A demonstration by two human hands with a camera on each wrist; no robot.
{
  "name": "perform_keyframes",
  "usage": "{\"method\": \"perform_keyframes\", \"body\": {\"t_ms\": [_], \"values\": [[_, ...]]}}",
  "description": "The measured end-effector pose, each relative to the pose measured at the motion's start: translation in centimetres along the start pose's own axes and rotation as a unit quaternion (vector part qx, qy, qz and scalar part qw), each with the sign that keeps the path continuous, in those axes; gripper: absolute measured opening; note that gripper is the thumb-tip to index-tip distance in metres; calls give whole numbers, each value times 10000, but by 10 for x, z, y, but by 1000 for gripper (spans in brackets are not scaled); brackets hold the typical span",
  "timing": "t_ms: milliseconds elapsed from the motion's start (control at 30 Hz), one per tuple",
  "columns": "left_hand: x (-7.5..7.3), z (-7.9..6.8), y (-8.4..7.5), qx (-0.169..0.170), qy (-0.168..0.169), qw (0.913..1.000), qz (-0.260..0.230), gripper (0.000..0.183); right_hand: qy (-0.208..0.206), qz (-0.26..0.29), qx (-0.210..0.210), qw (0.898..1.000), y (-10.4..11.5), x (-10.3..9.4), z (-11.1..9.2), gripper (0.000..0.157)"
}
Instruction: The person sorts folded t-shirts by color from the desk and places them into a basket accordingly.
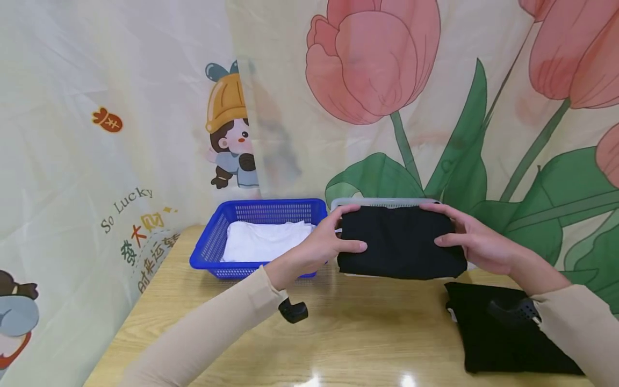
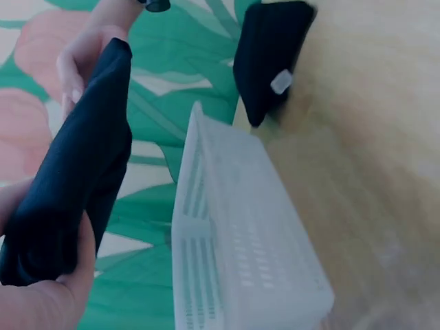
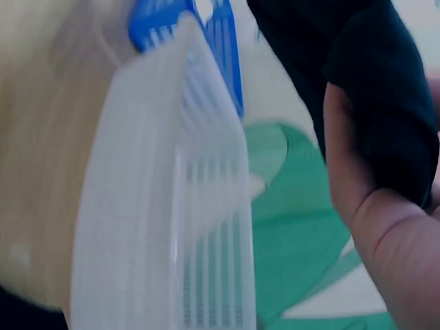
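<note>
A folded black cloth (image 1: pixel 396 242), perhaps a garment, is held by both hands above the white basket (image 1: pixel 382 202). The left hand (image 1: pixel 321 242) grips its left end, thumb on the near face and fingers over the top edge. At the other end, the right hand (image 1: pixel 479 239) grips it the same way. Both wrist views show the cloth (image 2: pixel 75 165) raised beside the slotted white basket (image 2: pixel 261 234), apart from its rim. In the head view the cloth hides most of that basket.
Left of the white basket stands a blue basket (image 1: pixel 213 236) with a folded white cloth (image 1: pixel 266 240) in it. Another folded black cloth (image 1: pixel 508 338) lies on the wooden table (image 1: pixel 367 328) at the right, under the right forearm. A printed curtain (image 1: pixel 290 107) hangs behind.
</note>
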State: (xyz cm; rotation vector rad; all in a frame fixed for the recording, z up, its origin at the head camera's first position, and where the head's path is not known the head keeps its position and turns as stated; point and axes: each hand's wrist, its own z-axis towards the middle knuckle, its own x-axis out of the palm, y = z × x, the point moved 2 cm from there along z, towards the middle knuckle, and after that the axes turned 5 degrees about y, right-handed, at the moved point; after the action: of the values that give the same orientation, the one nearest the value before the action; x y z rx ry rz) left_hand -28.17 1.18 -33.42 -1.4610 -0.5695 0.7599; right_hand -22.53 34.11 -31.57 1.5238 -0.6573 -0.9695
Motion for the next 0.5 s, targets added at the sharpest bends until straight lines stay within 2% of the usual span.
{"method": "perform_keyframes", "body": {"t_ms": [167,367,500], "values": [[2,38,7,62,-425,9991,61,81,-249,-204,132,9994,-9,-35,17,69],[6,77,25,132,-528,9984,-170,80,-403,85,326,9986,-34,-66,30,67],[10,97,42,143,-656,9976,-184,78,-520,-201,621,9965,-53,-78,37,69]]}}
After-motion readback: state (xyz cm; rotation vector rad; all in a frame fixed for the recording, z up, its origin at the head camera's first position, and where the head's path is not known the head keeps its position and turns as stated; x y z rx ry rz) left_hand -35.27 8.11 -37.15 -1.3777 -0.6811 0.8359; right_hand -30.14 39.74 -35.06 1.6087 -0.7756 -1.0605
